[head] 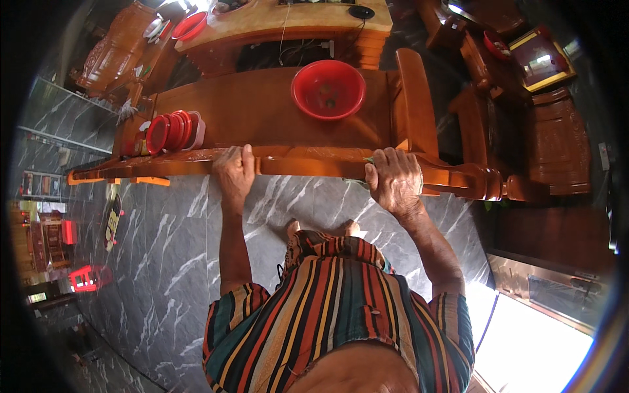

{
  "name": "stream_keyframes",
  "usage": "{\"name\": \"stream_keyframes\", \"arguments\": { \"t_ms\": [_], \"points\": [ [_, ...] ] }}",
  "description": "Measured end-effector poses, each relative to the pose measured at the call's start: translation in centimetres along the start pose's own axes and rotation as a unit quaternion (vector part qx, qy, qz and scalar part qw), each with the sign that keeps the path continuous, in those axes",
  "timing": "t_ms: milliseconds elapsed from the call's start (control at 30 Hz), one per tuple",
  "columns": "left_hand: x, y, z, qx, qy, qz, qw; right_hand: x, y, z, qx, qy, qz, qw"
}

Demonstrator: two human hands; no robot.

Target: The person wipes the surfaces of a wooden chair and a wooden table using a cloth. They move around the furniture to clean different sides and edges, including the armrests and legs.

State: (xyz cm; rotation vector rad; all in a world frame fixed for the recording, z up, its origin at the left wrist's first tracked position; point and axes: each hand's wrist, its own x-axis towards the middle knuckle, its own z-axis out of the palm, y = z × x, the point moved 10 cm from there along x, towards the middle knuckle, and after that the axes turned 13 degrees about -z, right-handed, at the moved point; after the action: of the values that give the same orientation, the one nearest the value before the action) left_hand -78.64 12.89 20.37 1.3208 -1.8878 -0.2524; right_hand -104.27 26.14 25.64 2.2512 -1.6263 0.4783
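Note:
Before me runs the top rail (304,167) of a carved wooden bench's backrest. My left hand (234,172) grips it left of centre, thumb up along the near side and fingers curled over. Farther right on the rail lies my right hand (394,179), pressing down on a thin cloth (420,182) that is mostly hidden beneath the palm. A greenish edge of it shows beside the index finger. On the bench seat (236,103), beyond the rail, stands a round red plastic basin (328,91) with a few small, unclear items at its bottom.
Red plastic containers (169,131) stand at the seat's left end. A wooden table (314,17) lies behind, with a red bowl (190,26) on it. A wooden chair (560,142) and framed panel (540,59) are right. A skateboard (113,222) rests on the marbled floor (167,275).

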Motion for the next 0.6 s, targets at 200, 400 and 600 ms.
{"name": "stream_keyframes", "arguments": {
  "t_ms": [200,400,600],
  "points": [
    [-0.1,0.3,0.0,-0.021,-0.086,0.005,0.996,3.8,-4.8,2.5,0.004,-0.024,-0.001,1.0],
    [2.4,-1.8,-6.9,-0.025,-0.018,0.077,0.997,8.0,-9.9,5.1,0.03,0.025,-0.003,0.999],
    [6.8,-12.8,-13.6,0.076,0.042,0.02,0.996,13.0,-16.8,7.8,-0.009,-0.032,-0.051,0.998]
  ]
}}
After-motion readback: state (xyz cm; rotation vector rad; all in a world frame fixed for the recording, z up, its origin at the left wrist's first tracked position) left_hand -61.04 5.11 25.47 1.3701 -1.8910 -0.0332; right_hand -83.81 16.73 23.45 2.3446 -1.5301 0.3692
